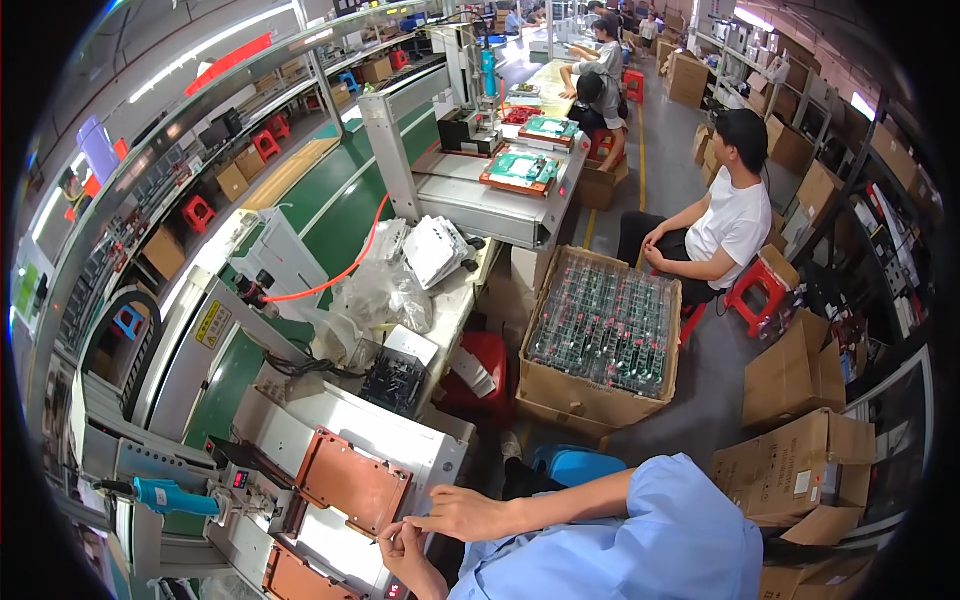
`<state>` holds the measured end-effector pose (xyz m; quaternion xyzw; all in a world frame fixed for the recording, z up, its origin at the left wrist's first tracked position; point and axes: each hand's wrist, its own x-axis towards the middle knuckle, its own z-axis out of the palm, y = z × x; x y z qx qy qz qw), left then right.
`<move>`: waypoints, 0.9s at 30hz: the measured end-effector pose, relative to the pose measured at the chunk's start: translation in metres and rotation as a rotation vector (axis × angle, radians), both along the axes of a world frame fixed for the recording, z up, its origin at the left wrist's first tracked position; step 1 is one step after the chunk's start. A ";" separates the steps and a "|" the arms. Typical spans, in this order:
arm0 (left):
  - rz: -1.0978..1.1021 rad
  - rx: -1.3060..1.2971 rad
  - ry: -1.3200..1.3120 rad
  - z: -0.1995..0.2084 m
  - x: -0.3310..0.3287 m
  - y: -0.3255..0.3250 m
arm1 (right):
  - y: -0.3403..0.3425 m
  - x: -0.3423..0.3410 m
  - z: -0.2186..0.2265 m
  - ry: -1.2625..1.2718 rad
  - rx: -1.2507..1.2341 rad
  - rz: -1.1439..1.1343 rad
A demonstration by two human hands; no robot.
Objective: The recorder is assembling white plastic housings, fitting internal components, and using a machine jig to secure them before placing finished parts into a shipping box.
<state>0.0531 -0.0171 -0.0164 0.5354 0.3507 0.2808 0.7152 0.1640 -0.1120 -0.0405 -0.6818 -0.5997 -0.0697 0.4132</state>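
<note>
Beside the lower right corner of a flat, reddish-brown rectangular fixture with a raised, notched rim (352, 480), both hands are close together over the edge of a white machine bed (425, 452). Right hand (468, 514): fingers curled, tips pointing toward the fixture. Left hand (412, 562): thumb and fingertips drawn together, just below the other. Whether either grips something small: cannot tell, fingers cover the spot. Contact with the rim: also unclear.

Fixture position: on the bed, with a second, similar reddish-brown fixture (300, 577) below it.

Risks, as judged:
1. Any tiny piece between the fingertips could slip and fall over the bed's edge or lodge against the rim; cause, a narrow pinch in mid-air.
2. A knuckle brushing the corner could shift the fixture, if it is not fastened; fastening not visible.
3. A blue cylindrical tool (175, 497) sits on its mount to the left. Were that mount to travel while fingers reach inside the rim, they could be struck or pinched.
4. Loose light-blue sleeve (620, 525) could drag on the bed's edge if the arm leans further across.
</note>
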 end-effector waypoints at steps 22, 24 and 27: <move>0.021 -0.058 -0.088 0.028 -0.003 0.013 | 0.004 0.013 0.056 -0.250 -0.207 0.024; 0.026 -0.055 -0.104 0.026 -0.005 0.012 | 0.005 0.012 0.057 -0.243 -0.211 0.028; 0.036 -0.045 -0.115 0.026 -0.005 0.013 | 0.007 0.012 0.058 -0.235 -0.224 0.034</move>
